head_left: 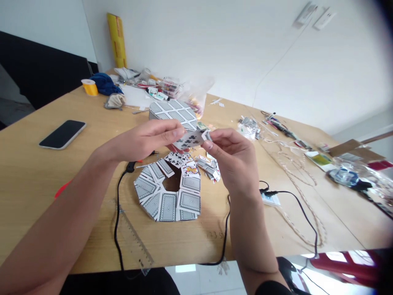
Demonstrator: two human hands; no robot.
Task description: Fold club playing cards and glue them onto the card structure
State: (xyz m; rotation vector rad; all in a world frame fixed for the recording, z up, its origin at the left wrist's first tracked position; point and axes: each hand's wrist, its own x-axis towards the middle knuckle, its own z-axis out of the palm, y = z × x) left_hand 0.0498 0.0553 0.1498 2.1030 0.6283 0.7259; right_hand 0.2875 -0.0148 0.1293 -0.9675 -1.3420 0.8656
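Between my two hands, above the table, is a playing card [190,140] with black clubs on its face. My left hand [144,139] pinches its left end. My right hand [235,157] grips the right end, where the card is folded over and shows its patterned back. Below lies a ring of overlapping playing cards [168,207], mostly backs up, with a few faces showing at the far side. Behind my hands stands a box-like form covered in card backs [173,111], its lower part partly hidden. A pile of cards and card pieces [208,167] lies right of the ring.
A phone [63,134] lies at the left. A clear ruler [135,235] and black cables [116,217] are near the front edge. A yellow spool [89,87], cloths and plastic bags [199,92] crowd the back. Rope [302,196] and a power strip [270,199] lie at the right.
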